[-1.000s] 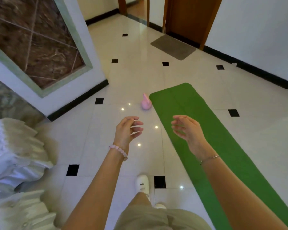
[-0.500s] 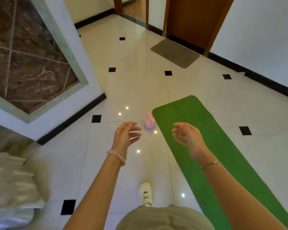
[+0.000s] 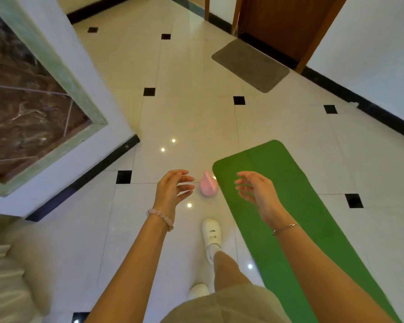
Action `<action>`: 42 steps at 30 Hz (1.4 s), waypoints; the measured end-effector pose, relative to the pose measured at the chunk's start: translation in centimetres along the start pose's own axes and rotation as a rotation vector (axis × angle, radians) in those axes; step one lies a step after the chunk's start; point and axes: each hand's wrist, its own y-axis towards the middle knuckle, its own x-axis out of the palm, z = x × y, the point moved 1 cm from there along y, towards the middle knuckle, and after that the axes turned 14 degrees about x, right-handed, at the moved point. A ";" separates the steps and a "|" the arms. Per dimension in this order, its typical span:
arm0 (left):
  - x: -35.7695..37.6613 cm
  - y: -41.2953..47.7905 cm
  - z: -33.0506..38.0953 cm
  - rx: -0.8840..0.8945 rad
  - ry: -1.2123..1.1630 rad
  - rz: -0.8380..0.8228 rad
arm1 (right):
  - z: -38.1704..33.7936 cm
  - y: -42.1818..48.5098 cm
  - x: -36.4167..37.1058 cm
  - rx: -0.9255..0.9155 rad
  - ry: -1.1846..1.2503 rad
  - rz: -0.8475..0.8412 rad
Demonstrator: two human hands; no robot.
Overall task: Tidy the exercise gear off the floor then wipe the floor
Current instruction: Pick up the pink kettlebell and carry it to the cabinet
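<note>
A small pink kettlebell (image 3: pixel 208 187) stands on the pale tiled floor, touching the left edge of a long green exercise mat (image 3: pixel 296 206) that runs from the middle of the view to the bottom right. My left hand (image 3: pixel 173 190) hovers just left of the kettlebell, fingers apart and empty. My right hand (image 3: pixel 257 192) hangs over the mat's near end, to the right of the kettlebell, also empty with fingers spread. Neither hand touches anything.
A white wall corner (image 3: pixel 117 117) with a marble panel (image 3: pixel 21 99) juts in at left. A grey doormat (image 3: pixel 250 65) lies before a wooden door (image 3: pixel 287 24) at the back. White cushioned furniture (image 3: pixel 7 276) sits at bottom left. My white shoe (image 3: pixel 211 236) steps forward beside the mat.
I have walked forward, so the kettlebell and the mat's end are closer, now level with my hands. Both hands stay raised and empty. The white furniture has slid out to the left.
</note>
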 end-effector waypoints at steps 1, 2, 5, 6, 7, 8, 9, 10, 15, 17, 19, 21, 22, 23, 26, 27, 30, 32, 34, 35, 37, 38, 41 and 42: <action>0.5 1.8 -0.2 -0.015 -0.004 0.006 | -1.0 1.7 0.2 0.016 -0.008 0.003; 0.9 3.8 -0.4 -0.025 -0.005 0.004 | -1.9 3.6 0.6 0.029 -0.016 0.006; 1.3 9.3 -1.8 -0.042 -0.016 0.026 | -4.0 9.5 1.7 0.064 -0.062 0.001; 1.3 11.1 -2.4 -0.038 -0.025 0.038 | -4.5 11.5 2.1 0.078 -0.078 0.000; 1.3 12.9 -3.1 -0.039 -0.034 0.047 | -4.7 13.6 2.5 0.098 -0.088 -0.001; 1.2 14.6 -4.0 -0.043 -0.042 0.053 | -4.8 15.7 2.8 0.121 -0.093 0.002; 1.0 16.3 -5.0 -0.049 -0.050 0.054 | -4.5 17.7 3.2 0.147 -0.094 0.006; 1.0 17.9 -6.2 -0.056 -0.058 0.051 | -4.1 19.8 3.5 0.170 -0.095 0.010; 1.1 26.3 -15.3 -0.118 -0.070 -0.004 | 1.4 31.9 4.8 0.270 -0.166 0.014; 0.7 29.6 -20.0 -0.136 -0.065 -0.025 | 4.4 37.6 5.1 0.285 -0.172 0.025; 0.0 32.3 -24.8 -0.170 -0.051 -0.030 | 7.5 43.2 5.3 0.293 -0.188 0.045; -0.8 34.1 -29.4 -0.205 -0.031 -0.036 | 10.6 48.2 5.5 0.308 -0.222 0.071; -1.2 34.9 -31.5 -0.220 -0.026 -0.035 | 12.3 50.6 5.5 0.322 -0.237 0.077; -1.8 35.6 -33.5 -0.236 -0.023 -0.026 | 13.9 52.8 5.7 0.340 -0.255 0.075; -3.3 36.8 -38.2 -0.284 -0.010 0.002 | 17.6 57.2 6.1 0.429 -0.297 0.031; -3.8 37.2 -39.4 -0.295 -0.002 0.004 | 18.5 58.3 6.2 0.461 -0.290 0.000; -4.7 38.3 -41.5 -0.312 0.029 0.010 | 19.8 60.5 6.8 0.468 -0.348 -0.127; -5.1 39.1 -42.0 -0.309 0.048 0.031 | 20.7 61.4 7.3 0.485 -0.341 -0.202; -5.4 39.8 -41.9 -0.298 0.058 0.056 | 20.8 61.8 7.8 0.507 -0.305 -0.201; -5.4 39.9 -41.6 -0.297 0.061 0.063 | 20.7 62.0 7.9 0.513 -0.336 -0.177; -5.3 39.7 -40.5 -0.303 0.061 0.069 | 19.6 61.6 7.9 0.512 -0.436 -0.123; -5.2 39.5 -39.8 -0.307 0.060 0.069 | 19.1 61.3 7.9 0.516 -0.435 -0.126; -4.6 38.3 -36.5 -0.318 0.050 0.077 | 16.6 58.2 7.8 0.536 -0.362 -0.184; -4.3 37.8 -35.0 -0.321 0.041 0.084 | 15.6 56.6 7.9 0.569 -0.300 -0.190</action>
